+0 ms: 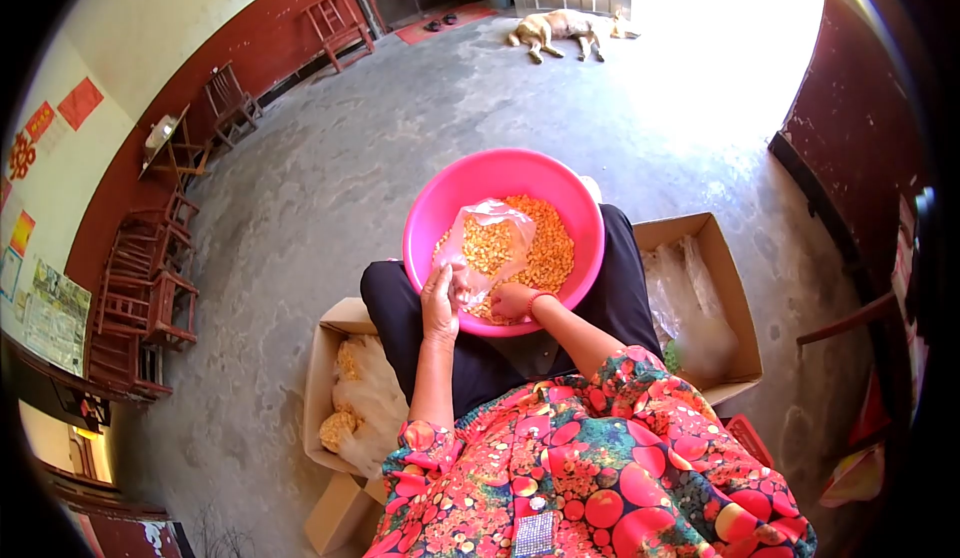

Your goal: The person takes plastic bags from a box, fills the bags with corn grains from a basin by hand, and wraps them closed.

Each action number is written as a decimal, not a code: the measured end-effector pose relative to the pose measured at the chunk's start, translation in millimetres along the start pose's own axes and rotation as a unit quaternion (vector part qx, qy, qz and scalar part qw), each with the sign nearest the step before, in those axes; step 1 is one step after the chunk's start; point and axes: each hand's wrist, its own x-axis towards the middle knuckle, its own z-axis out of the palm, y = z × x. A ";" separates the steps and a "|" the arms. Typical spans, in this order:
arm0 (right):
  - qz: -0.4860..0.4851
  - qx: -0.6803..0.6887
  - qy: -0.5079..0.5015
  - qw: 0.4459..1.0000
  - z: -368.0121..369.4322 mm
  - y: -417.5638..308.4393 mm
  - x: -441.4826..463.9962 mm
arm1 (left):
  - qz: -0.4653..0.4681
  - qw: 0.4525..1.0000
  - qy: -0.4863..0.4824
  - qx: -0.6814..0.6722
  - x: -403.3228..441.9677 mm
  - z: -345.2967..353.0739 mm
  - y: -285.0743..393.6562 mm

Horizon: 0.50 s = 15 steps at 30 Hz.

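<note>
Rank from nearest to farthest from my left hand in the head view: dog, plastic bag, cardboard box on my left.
1. Plastic bag, held in your left hand.
2. Cardboard box, on your left.
3. Dog, lying far ahead.

head cam | worn overhead | wide | facing forward, down | near pink basin (445,190)

Glare bleaches the far floor (700,108) (edges bowed).

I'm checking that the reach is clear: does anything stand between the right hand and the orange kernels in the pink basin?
Nothing visible does: the right hand is inside the pink basin, down at the orange kernels. The plastic bag, held by the left hand, is beside it, not in between.
</note>
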 end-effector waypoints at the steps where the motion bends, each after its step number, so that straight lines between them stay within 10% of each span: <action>1: 0.001 0.048 -0.005 0.999 -4.7 -0.7 -5.1 | 0.001 1.000 0.003 0.007 0.2 0.6 0.1; 8: 0.087 0.453 -0.056 0.886 -27.3 -9.3 -29.4 | 0.004 1.000 0.020 0.004 1.2 -1.3 -1.9; 15: 0.139 0.468 -0.023 0.872 -47.3 4.6 -32.8 | 0.007 1.000 -0.001 -0.007 0.1 -1.4 -0.4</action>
